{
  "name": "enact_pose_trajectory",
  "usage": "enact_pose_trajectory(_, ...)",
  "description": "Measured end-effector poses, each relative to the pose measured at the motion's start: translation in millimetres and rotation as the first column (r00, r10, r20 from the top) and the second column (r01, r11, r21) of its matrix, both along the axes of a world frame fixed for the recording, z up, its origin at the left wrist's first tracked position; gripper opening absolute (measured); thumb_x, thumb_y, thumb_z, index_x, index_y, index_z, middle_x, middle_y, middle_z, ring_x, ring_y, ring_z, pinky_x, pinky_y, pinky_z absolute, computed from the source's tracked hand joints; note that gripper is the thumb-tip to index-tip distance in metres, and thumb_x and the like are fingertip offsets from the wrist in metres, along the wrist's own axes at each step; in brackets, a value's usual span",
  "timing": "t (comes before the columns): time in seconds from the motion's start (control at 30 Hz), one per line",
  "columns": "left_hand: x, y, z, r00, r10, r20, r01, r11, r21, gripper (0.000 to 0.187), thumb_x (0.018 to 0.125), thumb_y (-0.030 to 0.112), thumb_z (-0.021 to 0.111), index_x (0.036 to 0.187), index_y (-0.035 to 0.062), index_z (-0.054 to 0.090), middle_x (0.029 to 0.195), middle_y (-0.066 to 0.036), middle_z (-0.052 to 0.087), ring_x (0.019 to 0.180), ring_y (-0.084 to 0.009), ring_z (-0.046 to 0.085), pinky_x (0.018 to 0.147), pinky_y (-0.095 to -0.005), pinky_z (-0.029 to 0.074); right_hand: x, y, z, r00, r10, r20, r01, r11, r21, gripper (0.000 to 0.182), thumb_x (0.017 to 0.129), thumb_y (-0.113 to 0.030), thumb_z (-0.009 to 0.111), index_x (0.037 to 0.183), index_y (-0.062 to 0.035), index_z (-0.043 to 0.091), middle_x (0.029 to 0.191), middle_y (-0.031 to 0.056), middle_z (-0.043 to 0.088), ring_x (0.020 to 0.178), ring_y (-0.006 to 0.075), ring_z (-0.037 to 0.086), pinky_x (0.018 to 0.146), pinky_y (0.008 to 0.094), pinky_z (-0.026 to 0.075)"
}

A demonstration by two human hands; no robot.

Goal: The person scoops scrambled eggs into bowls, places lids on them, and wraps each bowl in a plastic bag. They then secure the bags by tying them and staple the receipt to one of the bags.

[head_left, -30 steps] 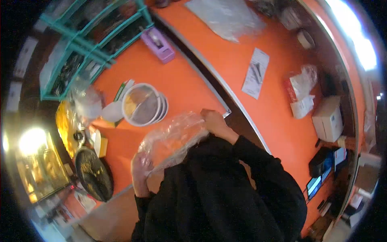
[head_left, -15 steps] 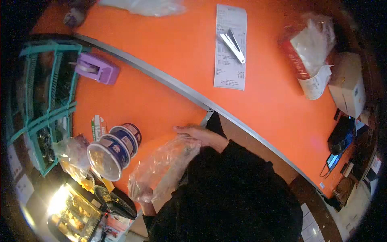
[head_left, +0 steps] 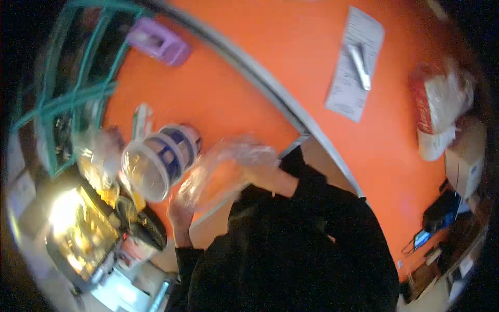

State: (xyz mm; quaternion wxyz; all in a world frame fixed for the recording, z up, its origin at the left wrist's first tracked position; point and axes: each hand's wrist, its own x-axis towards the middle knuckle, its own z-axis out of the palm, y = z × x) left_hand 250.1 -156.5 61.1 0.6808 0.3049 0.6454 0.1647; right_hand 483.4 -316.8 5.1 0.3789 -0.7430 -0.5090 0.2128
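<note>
A clear plastic bag (head_left: 218,161) is stretched between my two hands, blurred by motion. My left hand (head_left: 181,212) is closed on its near left end. My right hand (head_left: 267,178) is at the other end, with film over its fingers, which are smeared. Just left of the bag, touching or nearly so, is a stack of blue-and-white tubs (head_left: 174,151) with clear lids, the largest lid facing me.
A purple tape dispenser (head_left: 158,41) sits on the orange counter (head_left: 223,99) near a teal basket (head_left: 78,99). Further right are a receipt (head_left: 343,93) with a stapler (head_left: 359,67) on it, a red-and-clear package (head_left: 436,104) and a box (head_left: 465,161). A lit food case (head_left: 80,234) glows at lower left.
The view has swung, so counter items appear shifted. My right hand has gone from the bag's upper edge to beneath its film. The bag and my left hand have come up closer to the tubs.
</note>
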Motion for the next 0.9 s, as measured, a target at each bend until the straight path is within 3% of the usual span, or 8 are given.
enact_pose_trajectory(0.1, 11, -15, 8, 0.836, 0.096, -0.541, 0.447, 0.452, 0.772, 0.021, 0.077, 0.014, 0.059, 0.093, 0.0028, 0.050, 0.082, -0.009, 0.051, 0.082, -0.0188, 0.047, 0.073, -0.0324, 0.039, 11, 18, 27, 0.948, -0.026, -0.319, -0.078, 0.948, -0.308, 0.036, 0.080, -0.021, 0.044, 0.110, -0.0017, 0.049, 0.094, 0.0157, 0.055, 0.082, 0.0278, 0.054, 0.072, 0.0396, 0.042)
enact_pose_trajectory(0.3, 105, -56, 18, 0.211, -0.460, -0.862, 0.816, -0.403, 0.415, 0.030, 0.068, 0.008, 0.050, 0.097, 0.0037, 0.054, 0.093, -0.010, 0.053, 0.094, -0.0255, 0.048, 0.084, -0.0371, 0.036, 30, 23, -16, 0.755, 0.210, -0.621, -0.419, 0.884, -0.210, 0.038, 0.080, -0.025, 0.051, 0.112, -0.0031, 0.048, 0.090, 0.0134, 0.057, 0.070, 0.0228, 0.057, 0.056, 0.0314, 0.047)
enact_pose_trajectory(0.43, 63, -26, -15, -0.014, -0.316, -0.949, 0.912, -0.393, 0.117, 0.043, 0.070, 0.008, 0.049, 0.113, 0.0104, 0.047, 0.104, -0.007, 0.049, 0.100, -0.0239, 0.045, 0.081, -0.0374, 0.038, 70, 35, 1, 0.739, -0.117, -0.663, -0.473, 0.611, -0.635, 0.040, 0.078, -0.032, 0.057, 0.106, -0.0036, 0.054, 0.071, 0.0106, 0.060, 0.054, 0.0192, 0.057, 0.047, 0.0292, 0.047)
enact_pose_trajectory(0.53, 67, -16, 12, 0.209, -0.380, -0.901, 0.829, -0.420, 0.369, 0.035, 0.072, 0.004, 0.050, 0.107, 0.0110, 0.052, 0.098, -0.009, 0.055, 0.095, -0.0269, 0.050, 0.084, -0.0402, 0.038, 58, 65, 62, 0.743, 0.107, -0.661, -0.564, 0.633, -0.531, 0.038, 0.082, -0.036, 0.053, 0.105, -0.0051, 0.055, 0.063, 0.0081, 0.059, 0.048, 0.0147, 0.055, 0.046, 0.0258, 0.046)
enact_pose_trajectory(0.67, 68, -7, 12, 0.638, -0.764, -0.094, 0.749, 0.588, 0.306, 0.020, 0.075, 0.009, 0.053, 0.094, 0.0067, 0.057, 0.090, -0.010, 0.057, 0.085, -0.0235, 0.052, 0.075, -0.0350, 0.042, 36, 59, 36, 0.648, 0.086, -0.756, -0.323, 0.931, -0.170, 0.031, 0.083, -0.023, 0.053, 0.106, -0.0017, 0.052, 0.083, 0.0071, 0.059, 0.066, 0.0122, 0.058, 0.054, 0.0250, 0.046)
enact_pose_trajectory(0.8, 47, -2, 10, 0.470, -0.816, -0.337, 0.832, 0.281, 0.479, 0.015, 0.075, 0.014, 0.054, 0.087, 0.0076, 0.059, 0.086, -0.006, 0.057, 0.082, -0.0183, 0.053, 0.074, -0.0334, 0.042, 47, 58, 50, 0.252, -0.103, -0.962, -0.342, 0.920, -0.189, 0.037, 0.079, -0.014, 0.057, 0.111, 0.0014, 0.048, 0.090, 0.0086, 0.058, 0.069, 0.0155, 0.057, 0.055, 0.0246, 0.047)
enact_pose_trajectory(0.83, 45, -4, 33, 0.682, -0.731, -0.018, 0.677, 0.621, 0.394, 0.016, 0.071, 0.013, 0.055, 0.087, 0.0107, 0.059, 0.086, -0.005, 0.058, 0.084, -0.0184, 0.054, 0.075, -0.0335, 0.042, 50, 69, 86, 0.375, -0.120, -0.919, -0.533, 0.783, -0.320, 0.031, 0.079, -0.020, 0.056, 0.102, -0.0005, 0.053, 0.081, 0.0087, 0.060, 0.064, 0.0146, 0.057, 0.053, 0.0260, 0.046)
enact_pose_trajectory(0.9, 37, -3, 30, 0.624, -0.734, -0.270, 0.677, 0.334, 0.656, 0.018, 0.069, 0.013, 0.056, 0.087, 0.0101, 0.060, 0.086, -0.005, 0.058, 0.082, -0.0211, 0.055, 0.073, -0.0335, 0.043, 66, 97, 163, 0.718, 0.126, -0.684, -0.624, 0.552, -0.553, 0.023, 0.077, -0.022, 0.056, 0.087, -0.0024, 0.060, 0.068, 0.0086, 0.061, 0.055, 0.0138, 0.056, 0.050, 0.0270, 0.045)
